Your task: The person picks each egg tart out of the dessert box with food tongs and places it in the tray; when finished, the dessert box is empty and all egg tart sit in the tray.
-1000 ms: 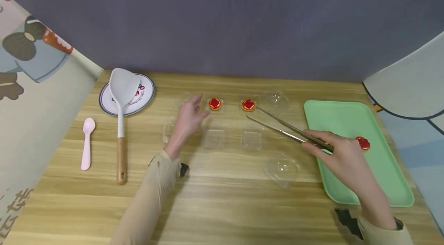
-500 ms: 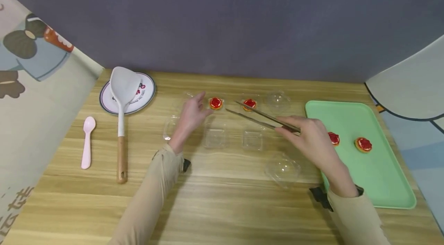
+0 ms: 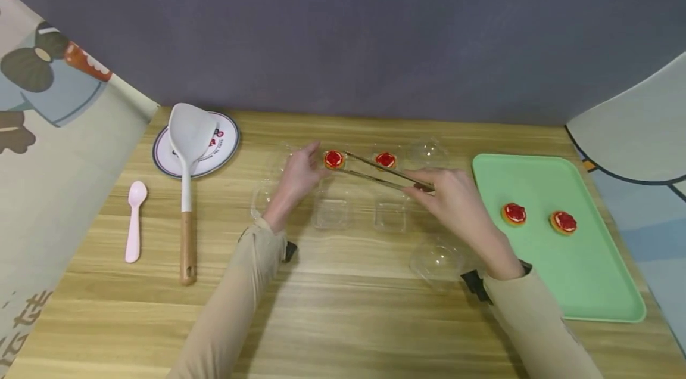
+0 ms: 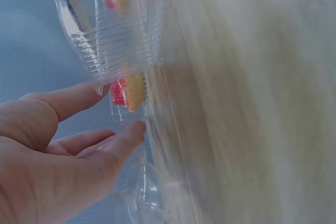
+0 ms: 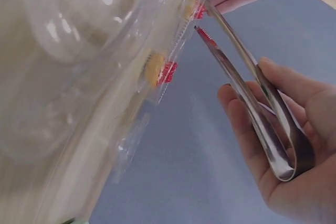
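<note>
My right hand (image 3: 450, 197) grips metal tongs (image 5: 235, 80), which point left with their tips apart. In the head view the tips lie at the right side of a small red-topped tart (image 3: 334, 159). This tart sits in a clear plastic box. My left hand (image 3: 297, 173) is at the box's left side, thumb and fingers spread; in the left wrist view its fingertips (image 4: 137, 128) are right by the plastic near the tart. Another tart (image 3: 385, 161) sits in a second clear box to the right, partly behind the tongs. Both boxes' lids (image 3: 330, 214) lie folded open toward me.
On the right, a green tray (image 3: 579, 277) holds two more tarts (image 3: 514, 213). Other clear domed boxes (image 3: 438, 260) stand beside the filled ones. To the left lie a white turner (image 3: 187, 185) on a plate (image 3: 227, 146) and a pink spoon (image 3: 134, 224). A grey-blue panel (image 3: 343, 39) rises behind.
My right hand has carried the tongs left from beside the green tray, past the right tart to the left one, uncovering the tray's tarts. My left hand has barely moved.
</note>
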Motion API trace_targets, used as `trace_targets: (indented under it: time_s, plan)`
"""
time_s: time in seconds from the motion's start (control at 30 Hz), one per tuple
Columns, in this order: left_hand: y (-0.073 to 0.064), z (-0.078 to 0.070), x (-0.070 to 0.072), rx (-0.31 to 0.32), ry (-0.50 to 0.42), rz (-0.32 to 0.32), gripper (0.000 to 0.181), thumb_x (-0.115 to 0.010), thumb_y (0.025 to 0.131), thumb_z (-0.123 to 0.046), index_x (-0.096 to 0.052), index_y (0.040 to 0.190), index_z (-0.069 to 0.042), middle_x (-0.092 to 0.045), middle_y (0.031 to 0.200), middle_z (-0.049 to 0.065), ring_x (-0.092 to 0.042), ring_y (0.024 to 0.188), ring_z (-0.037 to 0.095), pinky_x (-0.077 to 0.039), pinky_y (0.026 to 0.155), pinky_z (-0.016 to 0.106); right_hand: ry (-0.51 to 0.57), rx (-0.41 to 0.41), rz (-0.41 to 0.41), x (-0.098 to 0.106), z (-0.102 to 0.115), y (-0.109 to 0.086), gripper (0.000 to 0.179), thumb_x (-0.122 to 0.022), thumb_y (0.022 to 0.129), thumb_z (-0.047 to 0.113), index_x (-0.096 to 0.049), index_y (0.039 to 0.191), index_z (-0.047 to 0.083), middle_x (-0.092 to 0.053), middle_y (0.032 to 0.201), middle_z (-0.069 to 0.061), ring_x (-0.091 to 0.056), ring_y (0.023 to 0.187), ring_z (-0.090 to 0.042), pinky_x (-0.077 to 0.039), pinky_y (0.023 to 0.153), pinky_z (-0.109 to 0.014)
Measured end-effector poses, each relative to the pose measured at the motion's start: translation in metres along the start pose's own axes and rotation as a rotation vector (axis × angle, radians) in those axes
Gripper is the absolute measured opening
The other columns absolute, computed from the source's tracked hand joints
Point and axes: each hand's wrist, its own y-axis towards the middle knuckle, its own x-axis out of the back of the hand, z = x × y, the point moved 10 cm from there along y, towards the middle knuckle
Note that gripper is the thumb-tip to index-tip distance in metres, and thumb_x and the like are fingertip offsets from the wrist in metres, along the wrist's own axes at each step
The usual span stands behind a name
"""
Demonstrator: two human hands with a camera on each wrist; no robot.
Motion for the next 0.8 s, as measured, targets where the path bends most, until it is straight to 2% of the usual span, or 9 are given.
trace_targets:
  time_s: [0.3,0.43,0.63,0.8]
  plan:
    - [-0.002,0.001,-0.004,0.016,-0.002,0.036,0.081,-0.075,0.095,0.005,-0.033,0.164,0.002,-0.039,0.167,0.021,-0.044,0.150,0.037,-0.041,0.124,0.041,-0.071,-0.030,0.082,-0.004,0.004,0.013,0.030,-0.081,0.098,0.017,-0.080,0.125,0.005,-0.076,0.120,-0.021,-0.030,0.047,-0.007,-0.028,0.044,-0.027]
    - [-0.003,0.002,-0.005,0.020,0.007,0.033,0.079,-0.075,0.095,0.004,-0.035,0.163,0.002,-0.040,0.166,0.021,-0.046,0.149,0.038,-0.043,0.123,0.042,-0.079,-0.040,0.112,-0.007,0.004,0.017,0.031,-0.081,0.097,0.017,-0.079,0.126,0.005,-0.074,0.125,-0.023,-0.026,0.043,-0.007,-0.026,0.040,-0.024]
    - [-0.003,0.001,-0.006,0.009,0.025,0.021,0.077,-0.075,0.096,0.004,-0.036,0.162,0.003,-0.042,0.165,0.022,-0.048,0.148,0.037,-0.043,0.123,0.041,-0.076,-0.050,0.128,-0.010,0.002,0.021,0.033,-0.083,0.096,0.016,-0.079,0.126,0.004,-0.072,0.129,-0.025,-0.025,0.042,-0.007,-0.024,0.038,-0.022]
    - [-0.005,0.000,-0.007,0.023,0.022,0.016,0.077,-0.075,0.095,0.005,-0.036,0.162,0.003,-0.041,0.165,0.021,-0.047,0.148,0.037,-0.043,0.123,0.040,-0.074,-0.041,0.123,-0.008,0.004,0.021,0.033,-0.082,0.096,0.016,-0.078,0.127,0.003,-0.075,0.123,-0.024,-0.025,0.041,-0.006,-0.025,0.038,-0.022]
